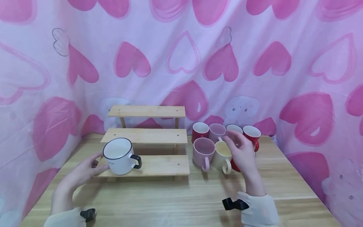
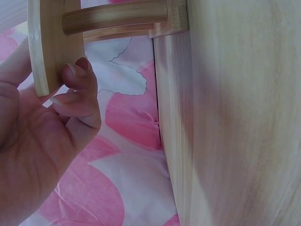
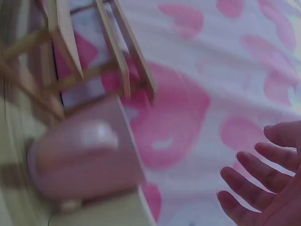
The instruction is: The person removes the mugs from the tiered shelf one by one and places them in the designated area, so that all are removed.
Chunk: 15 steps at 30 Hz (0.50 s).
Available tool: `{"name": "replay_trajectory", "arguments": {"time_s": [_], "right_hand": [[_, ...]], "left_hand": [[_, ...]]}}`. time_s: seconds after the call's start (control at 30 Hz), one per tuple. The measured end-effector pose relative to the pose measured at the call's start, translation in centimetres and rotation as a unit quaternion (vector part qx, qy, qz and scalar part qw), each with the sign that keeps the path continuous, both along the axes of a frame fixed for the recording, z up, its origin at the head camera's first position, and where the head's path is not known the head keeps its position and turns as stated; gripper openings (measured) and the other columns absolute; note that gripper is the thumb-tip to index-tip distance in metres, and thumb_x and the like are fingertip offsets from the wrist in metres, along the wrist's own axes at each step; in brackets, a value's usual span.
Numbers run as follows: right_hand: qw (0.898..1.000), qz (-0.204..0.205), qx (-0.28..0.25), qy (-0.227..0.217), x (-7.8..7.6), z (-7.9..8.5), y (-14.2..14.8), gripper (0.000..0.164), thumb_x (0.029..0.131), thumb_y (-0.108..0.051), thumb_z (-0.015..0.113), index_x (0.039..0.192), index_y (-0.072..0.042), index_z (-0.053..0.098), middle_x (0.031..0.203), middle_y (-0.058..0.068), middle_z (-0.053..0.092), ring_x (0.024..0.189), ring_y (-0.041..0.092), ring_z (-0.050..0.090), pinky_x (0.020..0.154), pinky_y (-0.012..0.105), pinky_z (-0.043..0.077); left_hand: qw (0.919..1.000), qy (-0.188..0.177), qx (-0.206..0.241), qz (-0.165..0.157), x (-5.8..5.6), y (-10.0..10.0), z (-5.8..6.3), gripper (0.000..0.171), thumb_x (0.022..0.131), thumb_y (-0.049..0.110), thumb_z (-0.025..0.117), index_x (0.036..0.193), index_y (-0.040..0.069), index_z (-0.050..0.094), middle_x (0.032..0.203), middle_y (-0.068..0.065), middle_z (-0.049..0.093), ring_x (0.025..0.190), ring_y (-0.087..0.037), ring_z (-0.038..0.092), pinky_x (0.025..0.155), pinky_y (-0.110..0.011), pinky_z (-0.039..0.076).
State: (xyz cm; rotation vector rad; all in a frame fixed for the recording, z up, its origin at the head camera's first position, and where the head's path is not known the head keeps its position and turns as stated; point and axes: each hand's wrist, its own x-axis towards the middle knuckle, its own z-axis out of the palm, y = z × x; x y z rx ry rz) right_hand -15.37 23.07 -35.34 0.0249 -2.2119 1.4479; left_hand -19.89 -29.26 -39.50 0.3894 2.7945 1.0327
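Note:
A white mug (image 1: 118,156) with a black rim and black handle stands on the left end of the lowest board of a three-step wooden shelf (image 1: 158,165). My left hand (image 1: 85,170) is beside that mug. Its fingers (image 2: 77,89) curl under the end of the shelf board (image 2: 44,52) in the left wrist view. My right hand (image 1: 242,151) is raised over the mug group at the right, its fingers (image 3: 254,169) spread with nothing between them. Nearest it are a cream mug (image 1: 222,154), a pink mug (image 1: 203,151) and a partly hidden red mug (image 1: 234,165).
Behind these stand a red mug (image 1: 199,132), a second pink mug (image 1: 216,130), a black-rimmed white mug (image 1: 233,127) and another red mug (image 1: 251,134). All are on the wooden table (image 1: 158,201), right of the shelf. A pink heart-patterned curtain (image 1: 175,63) hangs behind.

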Motion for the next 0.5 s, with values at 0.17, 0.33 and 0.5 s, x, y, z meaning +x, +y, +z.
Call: {"name": "replay_trajectory", "arguments": {"time_s": [0.17, 0.33, 0.5], "right_hand": [[0.996, 0.07, 0.051, 0.008, -0.9, 1.0, -3.4, 0.033, 0.095, -0.021, 0.066, 0.126, -0.009, 0.065, 0.118, 0.009, 0.067, 0.106, 0.02, 0.062, 0.09, 0.035, 0.05], [0.99, 0.123, 0.067, -0.001, -1.4, 1.2, -7.0, 0.028, 0.094, -0.019, 0.067, 0.121, -0.012, 0.068, 0.112, 0.005, 0.069, 0.102, 0.017, 0.064, 0.091, 0.041, 0.049], [0.984, 0.161, 0.079, -0.004, -1.8, 0.6, -10.4, 0.026, 0.094, -0.018, 0.067, 0.119, -0.01, 0.068, 0.107, 0.003, 0.07, 0.095, 0.012, 0.065, 0.086, 0.037, 0.051]], "left_hand": [[1.0, 0.001, -0.003, -0.001, 0.0, -0.4, -0.3, 0.074, 0.095, 0.039, 0.063, 0.144, -0.008, 0.034, 0.131, -0.04, 0.044, 0.118, -0.054, 0.045, 0.087, -0.062, 0.043], [1.0, 0.001, -0.001, -0.006, -0.1, -0.3, -0.3, 0.074, 0.095, 0.038, 0.063, 0.144, -0.008, 0.033, 0.13, -0.039, 0.046, 0.117, -0.053, 0.046, 0.086, -0.06, 0.045], [0.9999, 0.01, 0.004, -0.01, -0.2, -0.1, -0.2, 0.072, 0.095, 0.039, 0.064, 0.144, -0.005, 0.036, 0.128, -0.035, 0.049, 0.115, -0.05, 0.048, 0.086, -0.059, 0.045]]}}
